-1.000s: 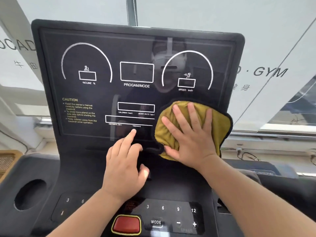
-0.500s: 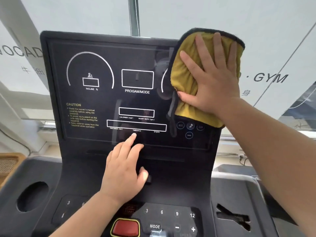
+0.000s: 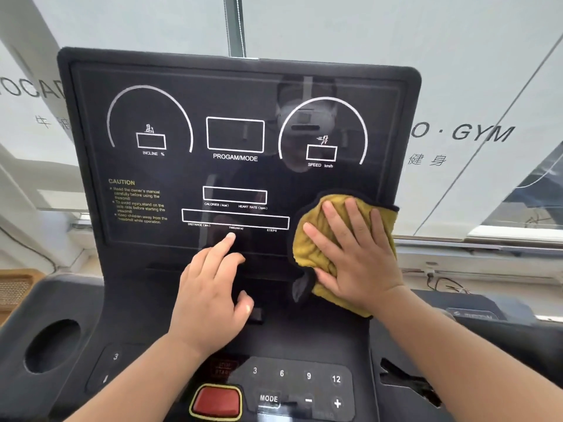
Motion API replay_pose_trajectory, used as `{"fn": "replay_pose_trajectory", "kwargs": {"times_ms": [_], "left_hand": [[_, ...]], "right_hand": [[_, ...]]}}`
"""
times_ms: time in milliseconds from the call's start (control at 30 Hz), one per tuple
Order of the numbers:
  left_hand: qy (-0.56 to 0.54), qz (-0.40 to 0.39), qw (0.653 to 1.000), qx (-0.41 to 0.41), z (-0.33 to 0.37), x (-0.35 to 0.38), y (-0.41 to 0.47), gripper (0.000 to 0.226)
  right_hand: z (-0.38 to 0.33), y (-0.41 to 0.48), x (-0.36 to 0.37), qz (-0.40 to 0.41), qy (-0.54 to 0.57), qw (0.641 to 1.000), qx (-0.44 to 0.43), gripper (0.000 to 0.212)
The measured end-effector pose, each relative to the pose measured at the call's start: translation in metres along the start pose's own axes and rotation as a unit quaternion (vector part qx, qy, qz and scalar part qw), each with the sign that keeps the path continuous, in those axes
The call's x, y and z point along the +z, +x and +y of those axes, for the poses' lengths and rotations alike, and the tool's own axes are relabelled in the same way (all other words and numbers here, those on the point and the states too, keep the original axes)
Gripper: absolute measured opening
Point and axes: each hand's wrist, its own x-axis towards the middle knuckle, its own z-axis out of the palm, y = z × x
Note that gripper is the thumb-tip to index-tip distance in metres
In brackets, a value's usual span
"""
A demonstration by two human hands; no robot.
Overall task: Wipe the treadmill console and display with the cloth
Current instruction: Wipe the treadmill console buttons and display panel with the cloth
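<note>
The black treadmill display (image 3: 237, 86) stands upright in front of me, with white dial arcs and boxes printed on it. My right hand (image 3: 356, 254) lies flat, fingers spread, pressing a yellow cloth with a black edge (image 3: 307, 248) against the display's lower right corner. My left hand (image 3: 210, 287) rests on the ledge below the display, its index fingertip touching the glass under the long box; it holds nothing. The console (image 3: 292, 345) below carries number keys, a MODE key and a red stop button (image 3: 217, 402).
A round cup holder (image 3: 51, 345) sits in the console's left wing, and a torn slot (image 3: 408, 382) in its right wing. Behind the display hangs a white window blind with grey GYM lettering (image 3: 481, 132). A wooden-framed grille (image 3: 15, 287) shows at far left.
My right hand has carried the cloth from the display's upper right corner down to its lower right corner. One second ago it was also low on the right. My left hand stayed put.
</note>
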Motion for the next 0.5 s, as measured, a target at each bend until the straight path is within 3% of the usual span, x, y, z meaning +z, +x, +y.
{"fn": "replay_pose_trajectory", "kwargs": {"times_ms": [133, 267, 400, 500], "left_hand": [[-0.01, -0.018, 1.0, 0.014, -0.005, -0.007, -0.003, 0.049], [-0.024, -0.017, 0.999, 0.026, -0.016, -0.01, -0.014, 0.046], [-0.011, 0.003, 1.0, 0.004, -0.036, -0.012, -0.027, 0.043], [0.006, 0.033, 0.998, -0.057, -0.061, -0.02, -0.031, 0.044]], "right_hand": [[0.037, 0.036, -0.019, 0.044, 0.006, 0.996, 0.075, 0.098], [0.047, 0.091, -0.046, 0.017, 0.017, 0.984, 0.177, 0.105], [0.008, 0.11, -0.045, -0.005, 0.024, 0.98, 0.198, 0.112], [-0.024, 0.108, -0.036, -0.017, 0.02, 0.983, 0.182, 0.113]]}}
